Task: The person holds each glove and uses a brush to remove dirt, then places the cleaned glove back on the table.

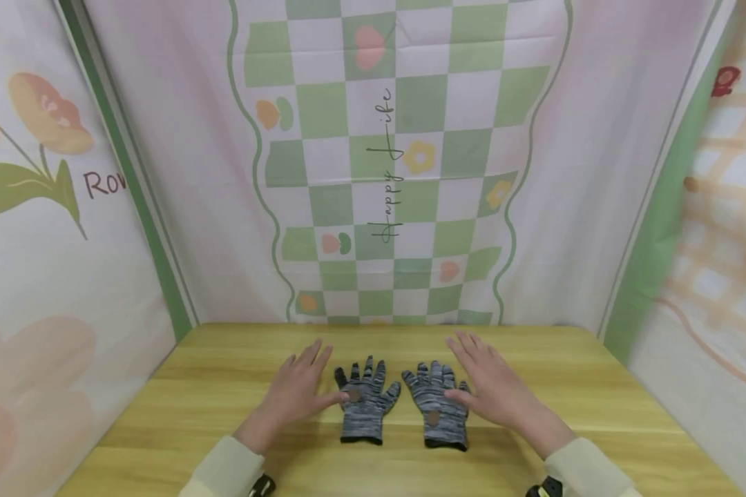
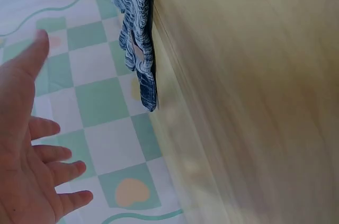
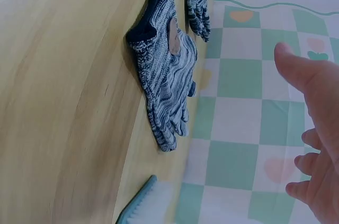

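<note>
The person's left hand [image 1: 295, 392] and right hand [image 1: 496, 388] hover over the counter [image 1: 193, 386], both wide open, fingers extended, gripping nothing. Two gray knit gloves [image 1: 364, 420] lie side by side, midway between its side edges, fingertips toward its far edge.

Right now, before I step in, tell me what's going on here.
A person has the left grip raised near the left glove and the right grip near the right glove. Both are open and hold nothing. The gloves lie side by side, apart, on the table.
</note>
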Available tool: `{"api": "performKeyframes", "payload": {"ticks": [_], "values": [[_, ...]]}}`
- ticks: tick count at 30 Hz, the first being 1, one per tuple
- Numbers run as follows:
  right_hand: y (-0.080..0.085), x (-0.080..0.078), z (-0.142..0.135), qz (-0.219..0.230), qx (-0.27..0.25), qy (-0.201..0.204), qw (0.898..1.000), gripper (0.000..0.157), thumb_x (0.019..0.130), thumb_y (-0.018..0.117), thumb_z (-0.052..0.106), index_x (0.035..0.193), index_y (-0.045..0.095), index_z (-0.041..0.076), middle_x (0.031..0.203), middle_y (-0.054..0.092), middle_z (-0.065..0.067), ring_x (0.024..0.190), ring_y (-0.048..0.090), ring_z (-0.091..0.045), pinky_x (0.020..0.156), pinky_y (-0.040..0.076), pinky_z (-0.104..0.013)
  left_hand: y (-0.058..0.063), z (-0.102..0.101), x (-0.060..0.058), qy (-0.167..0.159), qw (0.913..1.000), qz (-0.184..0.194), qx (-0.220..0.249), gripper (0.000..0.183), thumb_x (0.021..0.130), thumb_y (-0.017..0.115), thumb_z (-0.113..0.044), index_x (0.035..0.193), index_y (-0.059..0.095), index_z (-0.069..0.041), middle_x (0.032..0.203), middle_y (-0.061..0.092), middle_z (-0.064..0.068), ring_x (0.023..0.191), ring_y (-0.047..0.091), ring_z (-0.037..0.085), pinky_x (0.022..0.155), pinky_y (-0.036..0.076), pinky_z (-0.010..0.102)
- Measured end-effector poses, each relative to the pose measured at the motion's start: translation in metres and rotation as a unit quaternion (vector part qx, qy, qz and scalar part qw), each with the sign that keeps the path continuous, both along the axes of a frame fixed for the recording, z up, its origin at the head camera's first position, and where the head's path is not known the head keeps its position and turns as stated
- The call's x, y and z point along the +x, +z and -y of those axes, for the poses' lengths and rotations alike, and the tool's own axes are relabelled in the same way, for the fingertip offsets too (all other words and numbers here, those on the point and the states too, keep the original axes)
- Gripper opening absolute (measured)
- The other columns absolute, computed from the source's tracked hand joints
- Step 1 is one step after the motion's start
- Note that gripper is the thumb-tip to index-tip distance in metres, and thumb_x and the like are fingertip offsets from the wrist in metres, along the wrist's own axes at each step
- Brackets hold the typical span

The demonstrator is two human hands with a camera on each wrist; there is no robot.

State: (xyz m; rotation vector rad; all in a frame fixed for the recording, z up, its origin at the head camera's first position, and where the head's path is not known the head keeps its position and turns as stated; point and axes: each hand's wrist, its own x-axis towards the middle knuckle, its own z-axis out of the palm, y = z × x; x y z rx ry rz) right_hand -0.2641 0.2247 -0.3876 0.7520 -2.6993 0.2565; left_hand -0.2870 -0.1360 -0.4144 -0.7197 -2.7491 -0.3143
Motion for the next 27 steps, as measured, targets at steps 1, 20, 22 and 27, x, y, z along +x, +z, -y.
{"api": "performKeyframes", "payload": {"ticks": [1,20,22,27], "values": [[0.000,0.001,-0.001,0.000,-0.003,-0.001,1.000,0.088,0.086,0.073,0.040,0.150,0.027,0.000,0.153,0.024,-0.026,0.137,0.025,-0.048,0.109,0.024,-0.062,0.000,-0.001,0.000,0.003,1.0000,0.004,0.008,0.089,0.086,0.060,-0.062,0.148,0.035,-0.002,0.151,0.030,0.025,0.132,0.038,0.042,0.107,0.032,0.060],[-0.011,0.019,-0.038,-0.006,-0.055,-0.055,0.997,0.076,0.086,0.074,0.028,0.140,0.037,-0.011,0.140,0.043,-0.031,0.125,0.044,-0.047,0.101,0.039,-0.060,-0.010,-0.015,-0.001,0.031,0.9851,0.111,0.128,0.058,0.087,0.072,-0.036,0.122,0.059,0.009,0.121,0.059,0.027,0.111,0.056,0.043,0.093,0.048,0.055],[-0.013,0.020,-0.043,-0.003,-0.061,-0.063,0.996,0.074,0.087,0.074,0.026,0.139,0.038,-0.012,0.138,0.044,-0.032,0.122,0.046,-0.048,0.100,0.040,-0.060,-0.013,-0.017,-0.002,0.031,0.9853,0.113,0.124,0.057,0.086,0.072,-0.036,0.118,0.060,0.010,0.117,0.060,0.028,0.107,0.057,0.043,0.091,0.050,0.055],[-0.017,0.023,-0.056,0.008,-0.069,-0.093,0.993,0.070,0.086,0.074,0.025,0.134,0.042,-0.015,0.130,0.049,-0.036,0.115,0.051,-0.050,0.096,0.042,-0.062,-0.019,-0.020,-0.005,0.031,0.9873,0.114,0.106,0.057,0.086,0.072,-0.038,0.114,0.062,0.012,0.113,0.061,0.029,0.105,0.058,0.044,0.090,0.050,0.056]]}}
